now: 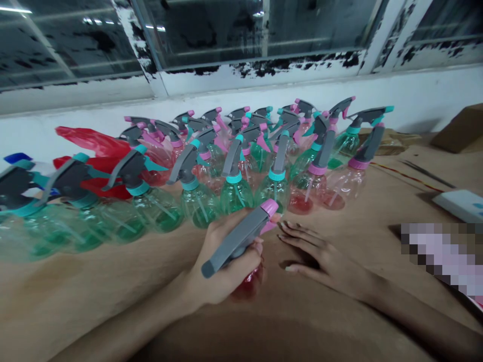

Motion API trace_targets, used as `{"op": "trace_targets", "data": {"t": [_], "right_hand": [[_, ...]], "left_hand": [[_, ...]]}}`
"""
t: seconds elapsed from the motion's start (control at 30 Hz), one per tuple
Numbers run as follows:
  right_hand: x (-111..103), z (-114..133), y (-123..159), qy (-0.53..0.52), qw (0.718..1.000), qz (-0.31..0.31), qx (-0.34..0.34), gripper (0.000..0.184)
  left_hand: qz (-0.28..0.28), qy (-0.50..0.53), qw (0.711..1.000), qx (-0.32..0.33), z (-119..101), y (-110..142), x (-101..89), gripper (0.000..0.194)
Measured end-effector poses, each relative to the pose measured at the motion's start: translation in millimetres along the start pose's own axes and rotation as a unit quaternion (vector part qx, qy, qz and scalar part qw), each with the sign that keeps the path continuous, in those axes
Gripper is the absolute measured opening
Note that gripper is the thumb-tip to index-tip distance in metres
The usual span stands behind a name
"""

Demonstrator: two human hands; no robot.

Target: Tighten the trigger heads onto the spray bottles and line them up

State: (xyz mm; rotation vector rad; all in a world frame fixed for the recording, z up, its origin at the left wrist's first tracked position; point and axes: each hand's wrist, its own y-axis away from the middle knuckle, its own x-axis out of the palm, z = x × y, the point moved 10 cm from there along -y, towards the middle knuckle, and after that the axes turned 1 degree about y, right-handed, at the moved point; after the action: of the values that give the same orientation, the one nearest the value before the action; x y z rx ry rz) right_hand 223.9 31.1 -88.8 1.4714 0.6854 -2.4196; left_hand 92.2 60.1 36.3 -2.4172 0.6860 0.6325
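Note:
My left hand (222, 256) is wrapped round the neck of a pink spray bottle (249, 284) with a grey trigger head and a pink nozzle. The bottle stands near the front of the table, and its neck is hidden by my fingers. To its right, my right hand (320, 254) rests on the tabletop with its fingers stretched out, holding nothing. Just beyond my hands is a front row of spray bottles, among them a green bottle (236, 196) with a teal collar and a pink bottle (304, 196) with a pink collar.
Several more green and pink spray bottles crowd the wooden table (302, 327) back to the wall. Red plastic (94, 143) lies among those at left. Tweezers (428, 173), a white box (462, 203) and a cardboard box (458, 129) are at right. Windows (264, 30) stand behind.

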Motion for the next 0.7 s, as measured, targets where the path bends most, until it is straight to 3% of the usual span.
{"op": "trace_targets", "data": {"t": [0.7], "right_hand": [[-0.3,1.5,-0.9,0.009,1.0,0.004,0.001,0.056]], "left_hand": [[-0.018,-0.017,0.999,0.025,-5.0,0.4,-1.6,0.013]]}}
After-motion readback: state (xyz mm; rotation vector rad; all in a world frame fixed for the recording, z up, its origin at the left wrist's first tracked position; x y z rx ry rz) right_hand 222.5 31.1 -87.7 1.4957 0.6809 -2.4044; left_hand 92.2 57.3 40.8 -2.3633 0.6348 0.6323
